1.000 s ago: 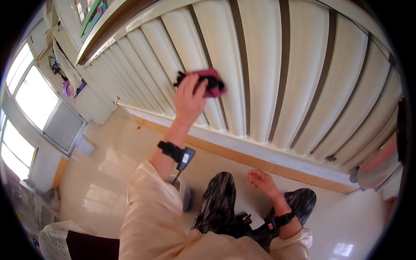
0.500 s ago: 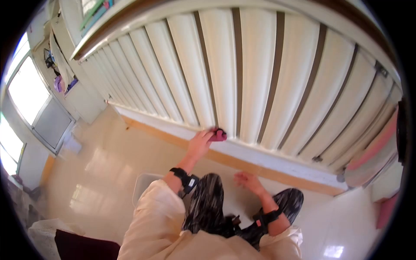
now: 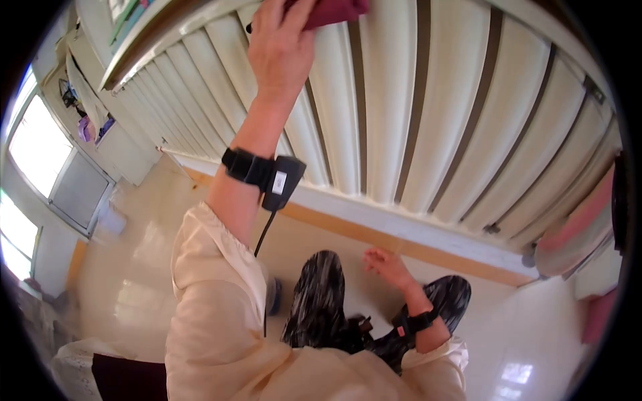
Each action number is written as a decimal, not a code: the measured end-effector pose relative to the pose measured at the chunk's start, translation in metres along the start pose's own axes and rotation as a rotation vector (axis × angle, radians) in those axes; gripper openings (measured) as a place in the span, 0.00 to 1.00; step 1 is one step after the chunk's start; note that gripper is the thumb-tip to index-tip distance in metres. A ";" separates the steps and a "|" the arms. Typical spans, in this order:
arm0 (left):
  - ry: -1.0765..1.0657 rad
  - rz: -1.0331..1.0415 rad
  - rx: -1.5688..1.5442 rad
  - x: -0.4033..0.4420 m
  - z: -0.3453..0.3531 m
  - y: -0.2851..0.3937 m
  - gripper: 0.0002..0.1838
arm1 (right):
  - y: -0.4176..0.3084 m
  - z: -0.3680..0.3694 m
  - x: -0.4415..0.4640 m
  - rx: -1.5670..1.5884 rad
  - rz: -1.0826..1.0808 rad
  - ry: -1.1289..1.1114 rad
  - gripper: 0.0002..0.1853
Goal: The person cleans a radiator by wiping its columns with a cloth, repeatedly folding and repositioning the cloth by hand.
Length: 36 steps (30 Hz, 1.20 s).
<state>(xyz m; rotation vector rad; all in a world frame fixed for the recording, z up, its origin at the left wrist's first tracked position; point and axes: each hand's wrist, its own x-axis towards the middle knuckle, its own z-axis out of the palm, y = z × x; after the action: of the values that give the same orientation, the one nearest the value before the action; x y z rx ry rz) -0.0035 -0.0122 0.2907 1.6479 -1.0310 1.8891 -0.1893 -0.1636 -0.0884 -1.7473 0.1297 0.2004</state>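
Note:
My left hand (image 3: 283, 50) is raised to the upper part of the cream radiator (image 3: 388, 100), its fingers closed on a dark pink cloth (image 3: 334, 11). The cloth lies against the slats near the top edge of the view. A black strap with a small box and a cable sits on my left forearm. Lower down, my right hand (image 3: 389, 266) hovers above my knees with nothing visible in it, fingers loosely curled and partly apart. It too has a black strap at the wrist.
A wooden ledge runs above the radiator, and an orange-brown baseboard (image 3: 348, 232) below it. A glazed door (image 3: 80, 190) and a white bin (image 3: 112, 218) stand at the left. Pink and grey fabric (image 3: 578, 230) hangs at the right. Dark red fabric (image 3: 127, 377) lies lower left.
My left hand has moved with the cloth from the radiator's lower edge up to its top part. My right hand stays near my knees.

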 end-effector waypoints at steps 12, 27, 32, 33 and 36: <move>-0.433 0.066 -0.078 -0.217 -0.017 0.041 0.23 | -0.015 0.005 -0.011 -0.075 -0.064 -0.070 0.14; -1.181 -0.269 -0.338 -0.375 -0.084 0.083 0.23 | -0.010 0.002 -0.010 -0.220 0.020 -0.099 0.16; -0.594 -0.601 -0.240 -0.284 -0.089 0.027 0.22 | 0.007 0.004 -0.014 -0.382 -0.134 -0.020 0.14; -0.501 -0.520 -0.152 -0.251 -0.083 0.017 0.23 | 0.007 0.004 -0.010 -0.360 -0.118 -0.036 0.14; -0.521 -0.549 -0.045 -0.234 -0.068 0.005 0.24 | 0.004 0.008 -0.008 -0.419 -0.123 -0.030 0.14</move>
<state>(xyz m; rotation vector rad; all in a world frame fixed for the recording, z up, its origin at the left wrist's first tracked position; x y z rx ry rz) -0.0036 0.0714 0.0620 2.1766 -0.6775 1.1042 -0.1989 -0.1570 -0.0922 -2.1608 -0.0469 0.1714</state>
